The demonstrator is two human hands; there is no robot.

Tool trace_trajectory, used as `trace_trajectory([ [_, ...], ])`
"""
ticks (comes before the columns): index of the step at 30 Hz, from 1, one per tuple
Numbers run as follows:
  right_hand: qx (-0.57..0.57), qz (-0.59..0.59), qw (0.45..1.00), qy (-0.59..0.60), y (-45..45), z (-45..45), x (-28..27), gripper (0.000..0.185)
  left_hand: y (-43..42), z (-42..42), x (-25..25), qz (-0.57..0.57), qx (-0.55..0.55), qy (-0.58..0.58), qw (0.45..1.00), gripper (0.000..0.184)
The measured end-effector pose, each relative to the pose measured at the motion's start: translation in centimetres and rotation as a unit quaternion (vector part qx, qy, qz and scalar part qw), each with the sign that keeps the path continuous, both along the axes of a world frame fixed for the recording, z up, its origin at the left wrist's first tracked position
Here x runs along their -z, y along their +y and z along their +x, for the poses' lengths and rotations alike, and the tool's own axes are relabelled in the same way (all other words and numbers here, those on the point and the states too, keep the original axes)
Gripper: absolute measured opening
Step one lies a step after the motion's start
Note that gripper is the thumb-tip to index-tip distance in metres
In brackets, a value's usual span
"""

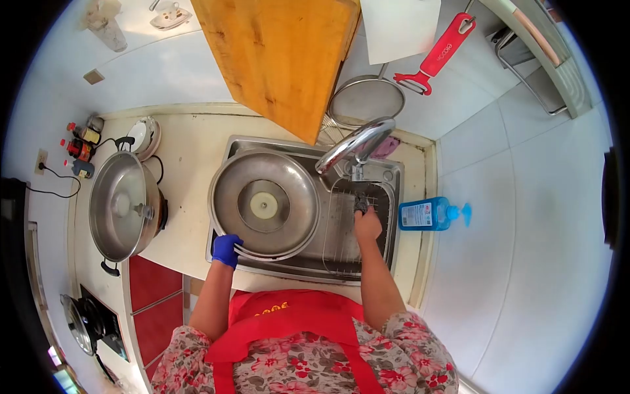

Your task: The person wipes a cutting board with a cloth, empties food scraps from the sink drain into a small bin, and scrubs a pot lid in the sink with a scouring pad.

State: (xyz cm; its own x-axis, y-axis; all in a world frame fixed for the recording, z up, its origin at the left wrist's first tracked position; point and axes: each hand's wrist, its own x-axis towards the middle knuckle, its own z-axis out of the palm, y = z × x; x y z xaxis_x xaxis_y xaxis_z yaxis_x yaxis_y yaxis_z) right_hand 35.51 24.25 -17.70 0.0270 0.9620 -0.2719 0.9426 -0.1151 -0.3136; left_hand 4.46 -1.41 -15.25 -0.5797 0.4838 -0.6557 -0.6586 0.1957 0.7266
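A large round stainless-steel lid [298, 197] with a pale disc at its centre rests over the left side of the metal sink [341, 262]. My left hand [226, 250], in a blue glove, is closed on the lid's near-left rim. Bare, my right hand [367, 224] is closed around a dark grey scrubber [361, 202], of which only the far end shows. That hand is above the wire rack [342, 244] in the right part of the sink, just below the chrome faucet [354, 146].
A blue soap pump bottle [420, 215] lies right of the sink. Behind it lean a wooden cutting board [282, 59] and a strainer [367, 102]; a red peeler [446, 49] hangs nearby. At left are a wide two-handled pan [108, 226], bowls [140, 136] and sauce bottles [80, 150].
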Motion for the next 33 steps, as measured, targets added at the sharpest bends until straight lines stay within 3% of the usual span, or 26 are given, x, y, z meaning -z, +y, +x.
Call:
trace_trajectory([
  [1, -0.001, 0.003, 1.0, -0.002, -0.5, 0.3, -0.6, 0.036, 0.1, -0.1, 0.2, -0.014, 0.033, 0.036, 0.999, 0.003],
  [3, -0.017, 0.165, 0.985, 0.049, -2.0, 1.0, -1.6, 0.033, 0.5, 0.1, -0.5, -0.015, 0.03, 0.03, 0.999, 0.003],
  [4, -0.015, 0.166, 0.985, 0.048, -1.8, 1.4, -1.7, 0.033, 0.8, 0.0, -1.1, -0.017, 0.028, 0.029, 0.999, 0.003],
  [6, 0.037, 0.102, 0.955, 0.275, -0.4, 1.1, -1.8, 0.034, 1.2, 0.0, -1.7, -0.022, 0.028, 0.01, 0.999, 0.003],
  [7, 0.007, 0.051, 0.932, 0.358, -1.3, -0.9, -6.8, 0.039, 1.1, -0.1, -1.6, -0.022, 0.031, 0.01, 0.999, 0.003],
  [9, -0.051, 0.043, 0.903, 0.425, -2.7, -4.1, -8.8, 0.042, 1.1, -0.2, -2.0, -0.014, 0.035, 0.006, 0.999, 0.004],
  [12, -0.147, 0.092, 0.901, 0.397, -3.7, -8.6, -8.2, 0.045, 1.1, -0.6, -2.1, -0.015, 0.069, 0.006, 0.997, 0.004],
  [13, -0.144, 0.096, 0.9, 0.399, -3.5, -9.7, -7.8, 0.045, 1.2, -0.4, -3.0, -0.012, 0.073, 0.009, 0.997, 0.004],
  [15, -0.069, 0.07, 0.965, 0.242, -2.7, -11.7, -7.3, 0.042, 1.4, 0.1, -4.8, -0.028, 0.069, 0.007, 0.997, 0.004],
  [16, -0.068, 0.07, 0.965, 0.241, -3.0, -12.9, -7.4, 0.042, 1.2, 0.5, -5.2, -0.028, 0.069, 0.006, 0.997, 0.004],
  [18, -0.083, 0.172, 0.945, 0.267, -3.5, -16.4, -7.7, 0.042, 1.4, 0.9, -5.9, -0.07, 0.149, 0.065, 0.984, 0.003],
  [20, -0.168, 0.184, 0.907, 0.341, -4.4, -19.9, -7.9, 0.041, 1.6, 1.4, -5.9, -0.067, 0.183, 0.102, 0.975, 0.005],
  [22, -0.312, 0.167, 0.88, 0.318, -6.6, -22.4, -8.2, 0.036, 1.6, 1.7, -5.3, 0.035, 0.184, 0.063, 0.98, 0.008],
  [23, -0.31, 0.167, 0.88, 0.318, -7.6, -22.2, -8.6, 0.036, 1.9, 1.5, -5.2, 0.002, 0.169, 0.046, 0.985, 0.008],
  [25, -0.412, 0.063, 0.842, 0.342, -9.3, -21.3, -11.7, 0.034, 2.4, 0.7, -5.1, 0.014, 0.14, 0.045, 0.989, 0.007],
  [26, -0.411, 0.065, 0.845, 0.337, -8.7, -20.7, -12.4, 0.034, 2.7, 0.3, -5.0, 0.025, 0.107, 0.041, 0.993, 0.007],
  [28, -0.201, 0.037, 0.905, 0.374, -6.5, -18.0, -13.3, 0.032, 2.7, -0.6, -4.8, 0.002, 0.137, 0.091, 0.986, 0.006],
  [30, -0.146, 0.207, 0.927, 0.277, -2.6, -13.7, -12.3, 0.03, 2.8, -1.3, -3.5, 0.011, 0.095, 0.108, 0.99, 0.006],
  [32, -0.12, 0.258, 0.946, 0.156, 0.6, -9.3, -10.9, 0.028, 2.8, -0.9, -5.1, -0.007, 0.06, 0.042, 0.997, 0.006],
  [33, -0.099, 0.221, 0.966, 0.091, 1.3, -7.9, -11.2, 0.025, 2.6, -1.2, -4.4, -0.013, 0.074, 0.034, 0.997, 0.005],
])
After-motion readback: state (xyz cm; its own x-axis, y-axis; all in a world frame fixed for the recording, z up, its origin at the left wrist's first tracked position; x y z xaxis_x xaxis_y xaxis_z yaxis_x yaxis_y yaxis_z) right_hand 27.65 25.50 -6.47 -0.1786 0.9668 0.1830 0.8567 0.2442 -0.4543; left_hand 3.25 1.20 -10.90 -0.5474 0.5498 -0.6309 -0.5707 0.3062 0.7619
